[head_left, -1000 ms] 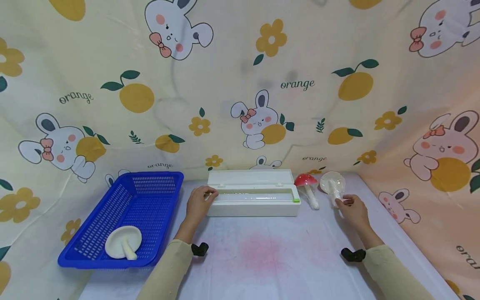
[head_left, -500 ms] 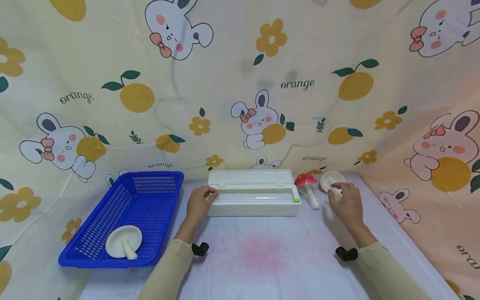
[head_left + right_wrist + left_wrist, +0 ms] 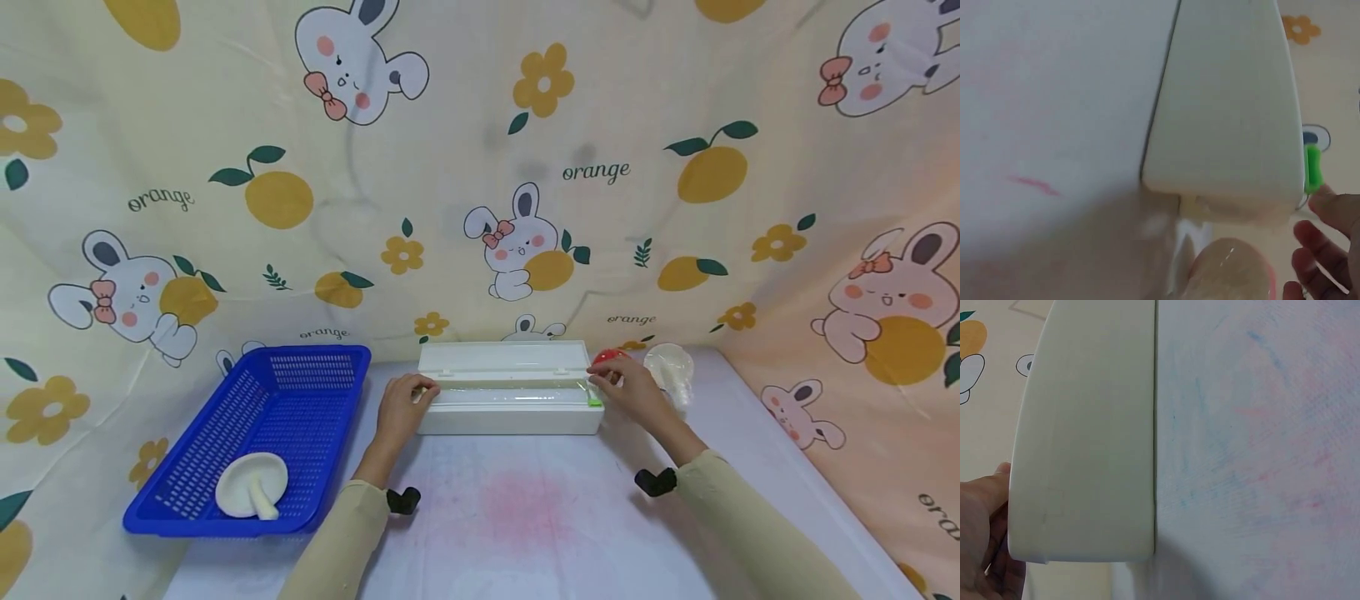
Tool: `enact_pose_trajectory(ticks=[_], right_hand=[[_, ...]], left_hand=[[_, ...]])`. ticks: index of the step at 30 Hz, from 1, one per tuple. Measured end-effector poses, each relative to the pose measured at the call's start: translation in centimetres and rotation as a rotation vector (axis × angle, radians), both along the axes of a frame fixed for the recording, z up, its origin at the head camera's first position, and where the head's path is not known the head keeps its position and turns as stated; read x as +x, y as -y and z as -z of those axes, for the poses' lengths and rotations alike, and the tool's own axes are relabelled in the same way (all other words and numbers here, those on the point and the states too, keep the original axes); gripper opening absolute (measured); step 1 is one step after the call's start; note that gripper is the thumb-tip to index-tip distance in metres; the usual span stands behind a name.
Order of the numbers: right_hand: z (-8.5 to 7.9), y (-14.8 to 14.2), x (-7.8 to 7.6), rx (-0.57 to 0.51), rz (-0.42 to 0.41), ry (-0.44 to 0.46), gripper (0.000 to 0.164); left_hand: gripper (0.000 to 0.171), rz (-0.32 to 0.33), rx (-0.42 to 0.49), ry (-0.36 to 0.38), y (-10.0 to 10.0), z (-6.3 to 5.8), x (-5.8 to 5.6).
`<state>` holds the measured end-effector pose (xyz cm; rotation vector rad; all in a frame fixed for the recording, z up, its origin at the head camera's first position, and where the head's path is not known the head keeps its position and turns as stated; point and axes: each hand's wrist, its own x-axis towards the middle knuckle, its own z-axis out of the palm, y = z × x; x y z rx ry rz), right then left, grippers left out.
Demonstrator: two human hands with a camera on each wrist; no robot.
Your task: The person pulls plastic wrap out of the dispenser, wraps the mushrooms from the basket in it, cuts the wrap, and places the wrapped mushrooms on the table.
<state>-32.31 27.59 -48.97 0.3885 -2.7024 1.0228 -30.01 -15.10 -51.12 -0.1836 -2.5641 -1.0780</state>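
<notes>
Right hand [image 3: 636, 394], red mushroom [image 3: 608, 356] behind

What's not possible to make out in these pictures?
Head: red mushroom, mostly behind the right hand.
Left wrist: left hand, cut off by the left edge.
Right wrist: inside of the box, hidden by its wall.
Right wrist: pale glossy thing, cut off by the bottom edge.

Cloth-screened nook, kind of room unclear: rabbit-and-orange printed cloth [image 3: 450, 142] behind and beside white table [image 3: 525, 508]
</notes>
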Motion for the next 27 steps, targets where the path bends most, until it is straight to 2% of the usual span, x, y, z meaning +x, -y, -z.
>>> enact_pose_trajectory(ticks=[5,11,23,27], right_hand=[[-0.2,1.1,-1.0,0.05,-0.004,0.059,0.018],[-0.6,1.8,-1.3,0.089,-0.036,0.105,0.015],[-0.7,2.8,-2.1,0.149,-0.046,0.116,0.01],[-0.7,3.1,-2.1,0.173,-0.08,0.097,0.008]], left_hand=[[0.01,0.003,0.001,-0.012,0.0,0.2,-0.1],[0.01,-0.003,-0.002,-0.001,0.0,0.5,-0.3],[0.01,-0.012,-0.001,-0.015,0.0,0.6,-0.4],[0.01,0.001,-0.002,-0.023,0.1,0.6,-0.3]])
